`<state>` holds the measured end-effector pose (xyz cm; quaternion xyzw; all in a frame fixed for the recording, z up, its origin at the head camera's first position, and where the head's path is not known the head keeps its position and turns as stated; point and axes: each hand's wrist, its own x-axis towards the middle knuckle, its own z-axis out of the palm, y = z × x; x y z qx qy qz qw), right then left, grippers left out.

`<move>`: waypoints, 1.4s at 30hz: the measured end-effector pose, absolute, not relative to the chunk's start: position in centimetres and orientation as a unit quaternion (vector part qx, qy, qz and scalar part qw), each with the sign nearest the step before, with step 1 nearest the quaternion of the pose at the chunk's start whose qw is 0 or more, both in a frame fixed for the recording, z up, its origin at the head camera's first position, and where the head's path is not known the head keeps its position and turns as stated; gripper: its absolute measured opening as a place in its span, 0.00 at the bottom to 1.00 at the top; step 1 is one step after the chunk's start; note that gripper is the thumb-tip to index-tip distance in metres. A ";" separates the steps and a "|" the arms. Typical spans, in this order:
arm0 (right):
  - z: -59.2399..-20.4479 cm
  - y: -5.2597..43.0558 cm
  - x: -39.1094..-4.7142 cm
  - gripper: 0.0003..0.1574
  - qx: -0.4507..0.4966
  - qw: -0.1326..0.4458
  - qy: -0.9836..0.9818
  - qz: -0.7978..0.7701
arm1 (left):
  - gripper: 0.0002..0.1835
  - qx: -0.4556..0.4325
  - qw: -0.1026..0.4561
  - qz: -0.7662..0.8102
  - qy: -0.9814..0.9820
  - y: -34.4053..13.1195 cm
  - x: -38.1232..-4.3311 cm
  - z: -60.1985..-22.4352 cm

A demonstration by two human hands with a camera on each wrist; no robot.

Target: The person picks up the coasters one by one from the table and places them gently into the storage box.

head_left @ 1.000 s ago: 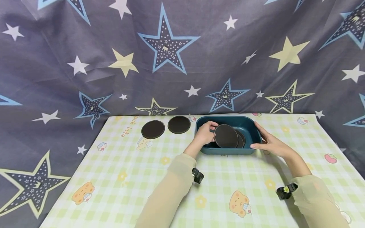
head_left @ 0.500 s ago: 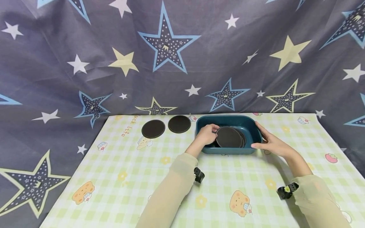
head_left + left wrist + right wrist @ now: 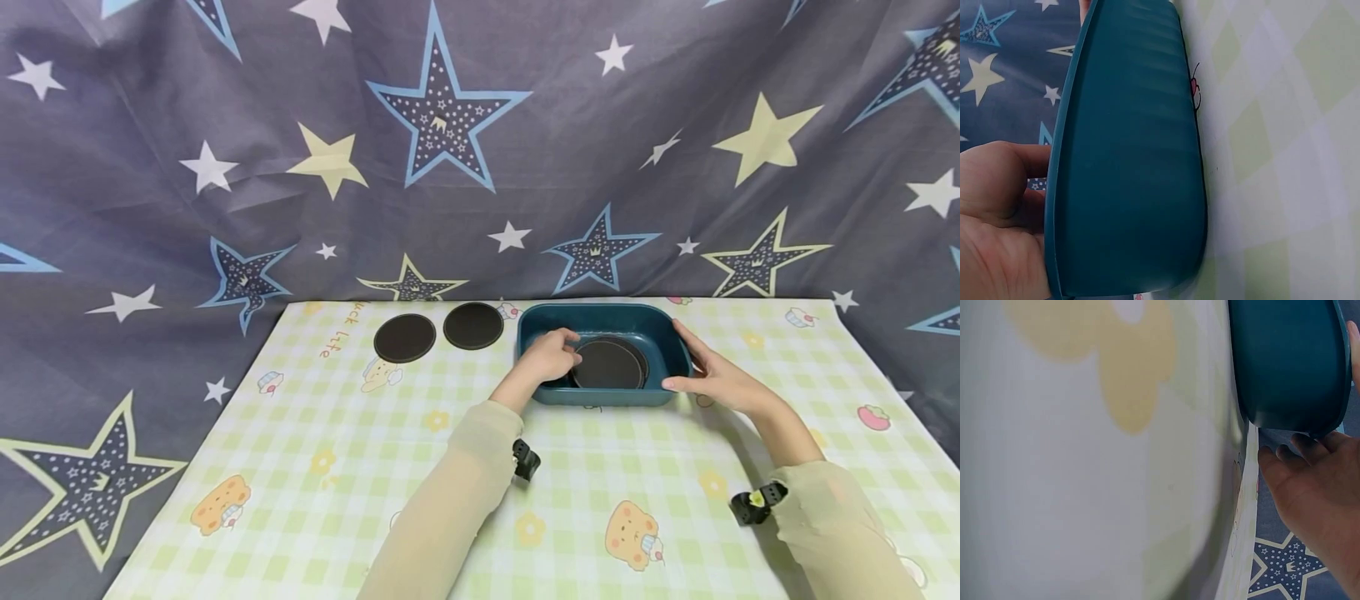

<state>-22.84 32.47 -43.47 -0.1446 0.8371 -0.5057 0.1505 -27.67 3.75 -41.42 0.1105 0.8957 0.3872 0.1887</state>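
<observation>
A deep teal rectangular container [image 3: 600, 397] stands at the back of the table. Round black coasters [image 3: 609, 364] lie stacked flat inside it, their edges slightly offset. My left hand [image 3: 549, 357] reaches over the container's near left rim, its fingers beside the stack and apparently off the top coaster. In the left wrist view, the container wall hides the fingertips. My right hand [image 3: 708, 379] holds the container's right end, thumb on the near corner and fingers round the far side. Two more black coasters, a left one [image 3: 405, 338] and a right one [image 3: 473, 326], lie flat left of the container.
A green-and-white checked cloth [image 3: 360, 475] with cartoon prints covers the table. Right behind the table's back edge hangs a dark curtain [image 3: 480, 225] with stars. Small black cameras sit at both wrists, one left [image 3: 526, 460] and one right [image 3: 757, 503].
The coaster in my left hand has gone from tilted to flat on the stack, and the fingers have let it go. My right hand stays at the container's end.
</observation>
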 end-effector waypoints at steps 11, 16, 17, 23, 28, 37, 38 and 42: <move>-43.4 32.5 -22.8 0.63 -0.142 0.153 0.836 -0.508 | 0.22 0.117 0.157 0.433 0.880 3.6 -27.5 -41.3; -43.5 32.5 -22.8 0.63 -0.144 0.151 0.835 -0.509 | 0.23 0.137 0.134 0.485 0.853 3.3 -27.4 -40.8; -43.6 32.5 -22.8 0.63 -0.145 0.151 0.834 -0.510 | 0.23 0.139 0.130 0.493 0.849 3.2 -27.4 -40.6; -43.6 32.6 -22.8 0.63 -0.148 0.151 0.834 -0.511 | 0.23 0.146 0.106 0.520 0.835 2.5 -27.0 -39.5; -43.6 32.5 -22.8 0.63 -0.148 0.149 0.835 -0.509 | 0.23 0.158 0.089 0.546 0.818 1.6 -26.6 -38.7; -43.6 32.5 -22.9 0.64 -0.147 0.149 0.836 -0.507 | 0.21 0.144 0.059 0.593 0.790 -1.2 -26.9 -38.8; -43.6 32.5 -22.9 0.63 -0.147 0.149 0.836 -0.506 | 0.21 0.141 0.056 0.599 0.786 -1.6 -26.9 -38.8; -43.5 32.5 -22.8 0.63 -0.146 0.149 0.837 -0.506 | 0.21 0.131 0.046 0.619 0.773 -3.0 -27.2 -39.0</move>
